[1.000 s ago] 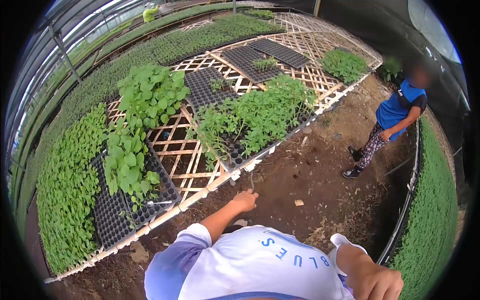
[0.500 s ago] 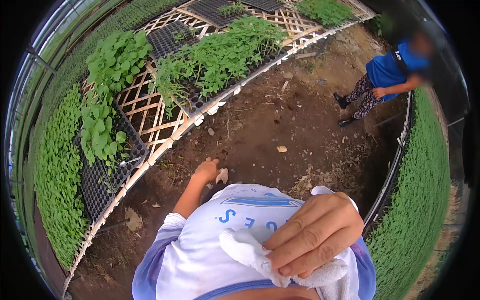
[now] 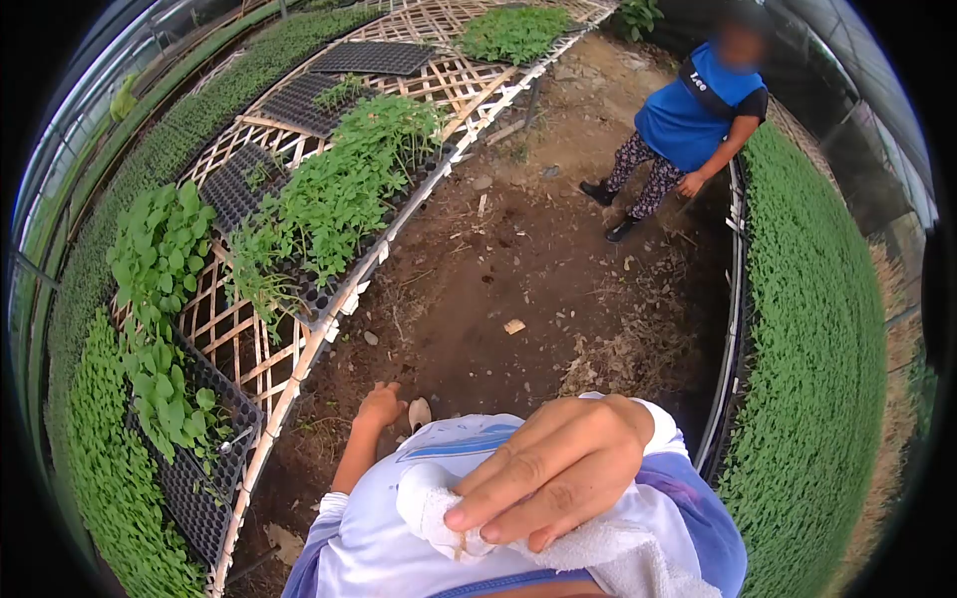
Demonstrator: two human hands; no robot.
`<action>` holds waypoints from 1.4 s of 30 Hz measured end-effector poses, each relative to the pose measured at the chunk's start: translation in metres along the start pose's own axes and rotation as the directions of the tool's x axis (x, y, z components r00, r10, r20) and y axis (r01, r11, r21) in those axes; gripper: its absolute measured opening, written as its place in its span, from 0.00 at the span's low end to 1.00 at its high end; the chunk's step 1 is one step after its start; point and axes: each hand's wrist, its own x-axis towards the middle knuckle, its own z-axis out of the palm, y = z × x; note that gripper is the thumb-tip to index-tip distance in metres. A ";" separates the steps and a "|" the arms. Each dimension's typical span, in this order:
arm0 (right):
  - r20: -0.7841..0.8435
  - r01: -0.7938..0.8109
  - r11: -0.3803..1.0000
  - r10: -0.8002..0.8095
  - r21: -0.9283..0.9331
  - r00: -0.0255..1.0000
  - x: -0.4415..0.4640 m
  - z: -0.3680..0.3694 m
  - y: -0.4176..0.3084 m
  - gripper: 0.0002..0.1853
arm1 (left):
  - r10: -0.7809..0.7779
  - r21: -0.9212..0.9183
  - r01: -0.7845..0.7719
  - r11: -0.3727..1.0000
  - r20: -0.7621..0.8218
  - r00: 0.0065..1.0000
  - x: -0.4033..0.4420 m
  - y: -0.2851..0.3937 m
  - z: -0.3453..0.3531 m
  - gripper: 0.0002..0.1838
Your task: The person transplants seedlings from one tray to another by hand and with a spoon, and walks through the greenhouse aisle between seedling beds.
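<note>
Near the chest, my right hand (image 3: 558, 468) has its fingers pressed on a white cloth (image 3: 628, 553), part of which hangs down at the lower right. The cloth lies against the white and blue shirt (image 3: 379, 518). My left hand (image 3: 381, 404) hangs low beside the body over the soil, its fingers apart and nothing in them. Left of that hand runs the pale edge of a lattice bench (image 3: 289, 394). A black seedling tray (image 3: 199, 488) with broad-leaved seedlings (image 3: 169, 399) rests on this bench.
Ahead on the dirt path (image 3: 469, 289) stands a person in a blue top (image 3: 683, 120). More trays (image 3: 369, 58) and leafy seedlings (image 3: 344, 189) sit on the left bench. Dense green seedlings (image 3: 807, 349) line the right side, behind a dark edge.
My right hand has come in from the lower right to the chest, and the cloth has come into view under its fingers. The view has turned right. My left hand stays low and empty.
</note>
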 end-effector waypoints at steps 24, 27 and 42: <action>-0.848 -0.827 0.395 0.183 -0.400 0.498 -0.043 0.163 -0.026 0.17 | 0.532 0.372 -0.741 0.559 0.525 0.664 0.162 0.099 0.024 0.32; -0.918 -0.827 0.414 -0.058 -0.380 0.393 -0.027 0.210 -0.025 0.15 | 0.555 0.371 -0.837 0.401 0.629 0.545 0.155 0.142 0.051 0.32; -0.344 -0.614 0.182 -0.691 0.768 -0.636 -0.225 0.575 -0.023 0.13 | 0.420 0.213 -0.977 -0.015 0.888 0.187 -0.046 0.179 0.236 0.34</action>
